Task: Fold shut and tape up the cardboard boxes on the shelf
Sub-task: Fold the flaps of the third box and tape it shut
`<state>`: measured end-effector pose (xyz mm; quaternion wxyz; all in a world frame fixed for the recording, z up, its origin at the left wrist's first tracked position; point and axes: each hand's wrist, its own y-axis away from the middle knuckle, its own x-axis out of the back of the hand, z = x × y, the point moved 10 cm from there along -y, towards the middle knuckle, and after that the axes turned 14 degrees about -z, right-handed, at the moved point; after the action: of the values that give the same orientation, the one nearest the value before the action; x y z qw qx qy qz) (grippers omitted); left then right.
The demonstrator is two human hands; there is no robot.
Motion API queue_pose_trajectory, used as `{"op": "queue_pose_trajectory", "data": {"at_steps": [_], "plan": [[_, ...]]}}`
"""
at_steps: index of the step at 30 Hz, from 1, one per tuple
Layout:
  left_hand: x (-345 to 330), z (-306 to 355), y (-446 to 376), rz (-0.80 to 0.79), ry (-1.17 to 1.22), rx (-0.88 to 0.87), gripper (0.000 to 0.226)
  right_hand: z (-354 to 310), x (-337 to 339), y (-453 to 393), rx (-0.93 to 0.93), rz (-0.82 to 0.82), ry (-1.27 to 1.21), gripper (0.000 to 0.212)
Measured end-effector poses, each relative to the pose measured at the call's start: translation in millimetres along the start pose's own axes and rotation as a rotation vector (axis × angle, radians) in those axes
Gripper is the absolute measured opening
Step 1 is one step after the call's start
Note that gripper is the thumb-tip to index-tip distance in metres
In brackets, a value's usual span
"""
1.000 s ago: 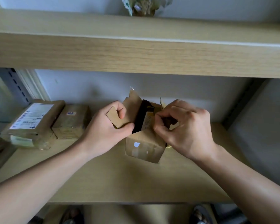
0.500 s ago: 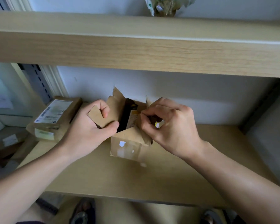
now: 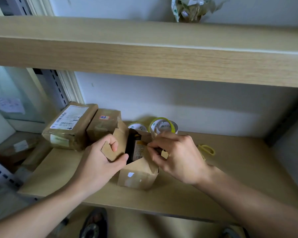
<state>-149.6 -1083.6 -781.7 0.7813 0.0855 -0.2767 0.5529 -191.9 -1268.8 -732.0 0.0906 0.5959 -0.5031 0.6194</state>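
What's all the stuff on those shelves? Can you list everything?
open box: 1, brown, shelf middle, flaps up, dark item inside
taped boxes: 2, brown, back left, side by side
tape rolls: 2, yellow-white, behind open box
scissors: 1, yellow handles, right of the hands
crumpled wrapper: 1, greenish, upper shelf
shelf: 2 boards, light wood
feet: 2, on floor below
left hand: grips left flap
right hand: pinches right flap
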Motion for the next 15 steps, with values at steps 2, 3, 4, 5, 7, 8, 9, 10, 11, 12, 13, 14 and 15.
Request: {"op": "queue_pose_trajectory", "data": {"at_steps": [2,3,4,5,7,8,9,10,11,12,13,14,15], "plan": [[-1,-3,-2,0.009,0.001,0.012,0.039,6,1,0,-0.021,-0.042,-0.066,0.022],[-3,-4,-2,0.008,0.007,0.017,0.039,13,0,-1,-0.055,-0.074,-0.114,0.026],[-4,-7,-3,0.004,0.015,0.021,0.039,24,0,-1,-0.103,-0.097,-0.163,0.029],[-6,-7,-3,0.001,0.017,0.019,0.038,38,0,-2,-0.16,-0.105,-0.204,0.03],[-9,-8,-5,-0.017,0.032,0.017,0.039,72,-1,-2,-0.274,-0.086,-0.231,0.027],[-11,-9,-6,-0.03,0.037,0.021,0.039,89,-3,-1,-0.326,-0.08,-0.229,0.026],[-12,-10,-7,-0.04,0.038,0.025,0.038,105,-7,-1,-0.373,-0.088,-0.231,0.026],[-13,-11,-8,-0.044,0.037,0.032,0.037,118,-12,0,-0.407,-0.111,-0.226,0.025],[-14,-12,-9,-0.044,0.032,0.039,0.035,128,-19,1,-0.423,-0.143,-0.205,0.026],[-15,-14,-10,-0.041,0.021,0.046,0.033,136,-26,1,-0.43,-0.186,-0.164,0.029],[-16,-14,-10,-0.041,0.007,0.048,0.032,141,-34,0,-0.435,-0.236,-0.12,0.032],[-17,-15,-11,-0.04,-0.01,0.049,0.031,145,-42,0,-0.444,-0.291,-0.082,0.035],[-18,-14,-12,-0.04,-0.029,0.048,0.03,148,-50,0,-0.448,-0.35,-0.048,0.039]]}}
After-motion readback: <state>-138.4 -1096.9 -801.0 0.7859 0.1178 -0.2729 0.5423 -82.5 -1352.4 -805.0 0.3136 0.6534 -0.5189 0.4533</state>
